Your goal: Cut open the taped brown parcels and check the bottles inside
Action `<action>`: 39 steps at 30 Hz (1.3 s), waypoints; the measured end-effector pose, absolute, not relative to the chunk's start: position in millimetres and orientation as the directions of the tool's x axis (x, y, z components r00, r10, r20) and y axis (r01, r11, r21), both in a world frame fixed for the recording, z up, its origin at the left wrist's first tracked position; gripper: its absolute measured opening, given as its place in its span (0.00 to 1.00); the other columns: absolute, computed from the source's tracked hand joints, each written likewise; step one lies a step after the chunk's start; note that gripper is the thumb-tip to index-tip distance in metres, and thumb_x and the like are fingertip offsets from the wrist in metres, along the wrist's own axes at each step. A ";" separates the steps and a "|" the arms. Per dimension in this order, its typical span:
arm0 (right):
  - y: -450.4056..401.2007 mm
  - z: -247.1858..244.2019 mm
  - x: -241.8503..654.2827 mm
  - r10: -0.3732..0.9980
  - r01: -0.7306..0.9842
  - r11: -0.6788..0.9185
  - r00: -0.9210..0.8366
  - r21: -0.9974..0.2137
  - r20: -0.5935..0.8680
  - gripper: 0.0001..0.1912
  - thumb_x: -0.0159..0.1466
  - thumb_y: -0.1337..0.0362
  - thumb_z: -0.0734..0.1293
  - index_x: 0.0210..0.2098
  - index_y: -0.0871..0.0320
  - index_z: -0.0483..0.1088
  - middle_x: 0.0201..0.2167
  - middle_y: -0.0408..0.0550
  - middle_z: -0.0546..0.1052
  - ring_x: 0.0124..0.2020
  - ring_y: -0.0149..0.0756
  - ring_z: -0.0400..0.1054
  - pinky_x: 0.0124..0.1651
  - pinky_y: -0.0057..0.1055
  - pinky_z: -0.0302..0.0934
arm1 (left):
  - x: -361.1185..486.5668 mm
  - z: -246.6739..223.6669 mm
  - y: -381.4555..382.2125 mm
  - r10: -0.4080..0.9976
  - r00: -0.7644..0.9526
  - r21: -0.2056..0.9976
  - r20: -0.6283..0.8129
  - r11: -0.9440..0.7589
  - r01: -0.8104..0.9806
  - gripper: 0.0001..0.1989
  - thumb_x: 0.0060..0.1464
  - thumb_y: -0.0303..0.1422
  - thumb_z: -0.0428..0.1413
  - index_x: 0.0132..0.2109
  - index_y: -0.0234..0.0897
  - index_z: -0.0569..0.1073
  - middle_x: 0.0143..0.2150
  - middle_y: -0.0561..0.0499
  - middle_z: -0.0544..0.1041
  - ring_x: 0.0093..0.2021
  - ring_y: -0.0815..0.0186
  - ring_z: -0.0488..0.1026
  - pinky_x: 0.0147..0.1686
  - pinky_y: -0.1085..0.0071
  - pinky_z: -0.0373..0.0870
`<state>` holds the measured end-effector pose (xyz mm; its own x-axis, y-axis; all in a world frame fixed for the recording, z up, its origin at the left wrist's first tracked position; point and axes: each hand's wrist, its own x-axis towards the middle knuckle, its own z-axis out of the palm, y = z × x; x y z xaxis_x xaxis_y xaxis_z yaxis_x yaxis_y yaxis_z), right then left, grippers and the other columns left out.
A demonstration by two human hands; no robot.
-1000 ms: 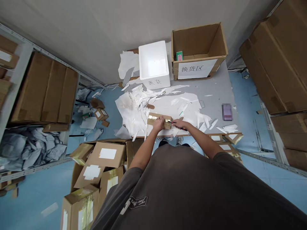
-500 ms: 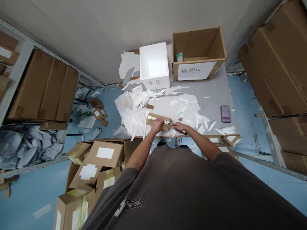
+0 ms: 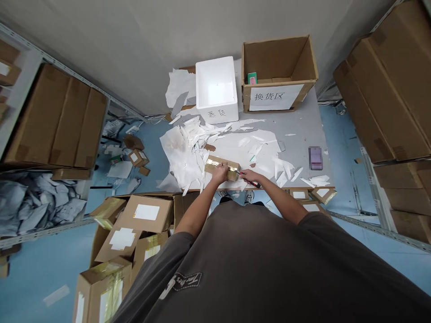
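At the near edge of the table, a small brown cardboard box [image 3: 213, 162] lies with shiny clear tape along its top. My left hand [image 3: 220, 173] is closed over the front side of this box, its fingers on the taped face. In my right hand [image 3: 248, 175] is a red and black utility knife [image 3: 255, 184], gripped by its handle. The knife's tip points left and meets the tape near the box's right end. How deep the blade sits cannot be made out.
Torn white paper scraps [image 3: 195, 137] litter the table [image 3: 299, 130]. Behind them stand a white foam box [image 3: 217, 114] and a labelled open carton [image 3: 279, 72]. A phone-like purple item [image 3: 315, 158] lies at right. Taped parcels [image 3: 146, 212] fill a carton at lower left.
My right hand and the knife have moved very slightly left along the box. My left hand keeps its hold. The whole view has shifted a little.
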<state>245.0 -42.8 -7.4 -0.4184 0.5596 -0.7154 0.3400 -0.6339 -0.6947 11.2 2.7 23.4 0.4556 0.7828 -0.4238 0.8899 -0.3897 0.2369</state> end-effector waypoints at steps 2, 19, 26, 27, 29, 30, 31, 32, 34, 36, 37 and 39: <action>-45.0 -6.0 243.4 0.567 0.314 -0.654 -0.398 -0.688 -0.721 0.18 0.72 0.53 0.73 0.34 0.52 0.62 0.18 0.35 0.66 0.16 0.29 0.59 0.20 0.24 0.57 | 10.8 22.6 3.4 0.781 0.455 0.238 -0.428 -0.388 0.890 0.48 0.41 0.33 0.79 0.67 0.34 0.67 0.63 0.31 0.75 0.67 0.42 0.72 0.64 0.56 0.71; -50.1 -16.4 237.5 0.617 0.299 -0.639 -0.350 -0.709 -0.704 0.12 0.78 0.58 0.64 0.38 0.52 0.62 0.19 0.35 0.66 0.18 0.31 0.60 0.23 0.25 0.59 | 17.8 25.6 5.8 0.804 0.427 0.204 -0.413 -0.375 0.904 0.40 0.45 0.33 0.78 0.62 0.34 0.70 0.64 0.32 0.75 0.66 0.43 0.71 0.62 0.56 0.71; -30.8 -13.1 255.6 0.747 0.759 -0.271 -0.222 -0.592 -0.627 0.12 0.78 0.53 0.63 0.42 0.53 0.67 0.33 0.46 0.78 0.33 0.41 0.73 0.35 0.29 0.62 | 25.0 14.1 -0.6 0.793 0.486 0.156 -0.367 -0.463 0.873 0.30 0.55 0.37 0.72 0.61 0.35 0.74 0.74 0.31 0.67 0.71 0.38 0.64 0.71 0.47 0.61; -28.7 -11.9 256.8 0.746 0.803 -0.228 -0.220 -0.551 -0.629 0.12 0.78 0.52 0.62 0.43 0.53 0.67 0.36 0.49 0.80 0.36 0.44 0.75 0.37 0.30 0.62 | 25.2 11.5 -1.3 0.793 0.486 0.159 -0.366 -0.462 0.873 0.29 0.55 0.37 0.72 0.61 0.35 0.75 0.74 0.31 0.66 0.72 0.38 0.63 0.71 0.46 0.61; -24.5 -10.6 257.6 0.723 0.831 -0.193 -0.239 -0.522 -0.648 0.13 0.79 0.51 0.61 0.45 0.53 0.68 0.39 0.51 0.81 0.38 0.45 0.75 0.38 0.31 0.63 | 25.1 6.9 -2.0 0.801 0.474 0.177 -0.365 -0.440 0.880 0.27 0.54 0.36 0.73 0.58 0.36 0.77 0.75 0.32 0.66 0.71 0.37 0.64 0.70 0.46 0.63; -22.3 -10.9 257.2 0.708 0.821 -0.199 -0.258 -0.535 -0.658 0.14 0.79 0.51 0.61 0.45 0.53 0.68 0.39 0.51 0.81 0.37 0.44 0.75 0.37 0.32 0.64 | 24.9 5.2 -2.2 0.807 0.467 0.190 -0.363 -0.426 0.884 0.26 0.53 0.35 0.74 0.57 0.37 0.78 0.75 0.32 0.66 0.71 0.37 0.64 0.69 0.47 0.64; -19.9 -11.9 256.5 0.695 0.800 -0.214 -0.279 -0.561 -0.663 0.13 0.78 0.51 0.63 0.45 0.53 0.68 0.38 0.50 0.80 0.34 0.42 0.75 0.36 0.31 0.64 | 24.6 3.9 -2.2 0.812 0.463 0.205 -0.355 -0.415 0.886 0.25 0.52 0.35 0.74 0.56 0.37 0.79 0.75 0.33 0.66 0.70 0.37 0.65 0.68 0.47 0.65; -17.6 -13.6 255.8 0.682 0.772 -0.237 -0.301 -0.590 -0.667 0.13 0.77 0.51 0.65 0.44 0.54 0.68 0.36 0.48 0.79 0.31 0.40 0.73 0.34 0.30 0.64 | 24.2 2.9 -2.2 0.817 0.463 0.219 -0.343 -0.409 0.886 0.24 0.52 0.35 0.74 0.55 0.38 0.79 0.75 0.34 0.67 0.69 0.38 0.66 0.67 0.47 0.67; -13.8 -18.4 255.3 0.657 0.708 -0.297 -0.336 -0.641 -0.675 0.13 0.74 0.52 0.69 0.42 0.54 0.67 0.30 0.44 0.76 0.25 0.37 0.70 0.30 0.29 0.63 | 23.1 2.0 -2.0 0.821 0.469 0.241 -0.324 -0.408 0.881 0.23 0.51 0.35 0.75 0.53 0.39 0.80 0.74 0.35 0.68 0.68 0.39 0.66 0.66 0.48 0.68; -11.7 -23.7 257.4 0.625 0.661 -0.359 -0.355 -0.659 -0.696 0.12 0.72 0.55 0.71 0.40 0.53 0.66 0.25 0.40 0.72 0.21 0.35 0.67 0.27 0.29 0.61 | 21.8 1.7 -1.4 0.823 0.469 0.257 -0.321 -0.401 0.879 0.23 0.50 0.35 0.76 0.52 0.40 0.81 0.73 0.36 0.69 0.68 0.38 0.67 0.64 0.48 0.70; -11.2 -25.9 259.2 0.602 0.647 -0.379 -0.370 -0.662 -0.707 0.12 0.72 0.55 0.71 0.39 0.53 0.66 0.23 0.39 0.71 0.20 0.34 0.65 0.25 0.29 0.60 | 21.3 1.6 -0.9 0.822 0.468 0.268 -0.325 -0.394 0.879 0.23 0.50 0.36 0.76 0.52 0.40 0.81 0.73 0.36 0.69 0.68 0.38 0.67 0.63 0.48 0.71; -11.0 -28.9 262.8 0.567 0.640 -0.380 -0.409 -0.668 -0.715 0.13 0.70 0.57 0.73 0.38 0.53 0.66 0.20 0.38 0.69 0.18 0.33 0.64 0.23 0.28 0.58 | 20.8 1.1 0.5 0.820 0.465 0.300 -0.333 -0.375 0.877 0.22 0.51 0.35 0.75 0.51 0.40 0.82 0.72 0.37 0.70 0.67 0.38 0.68 0.62 0.48 0.72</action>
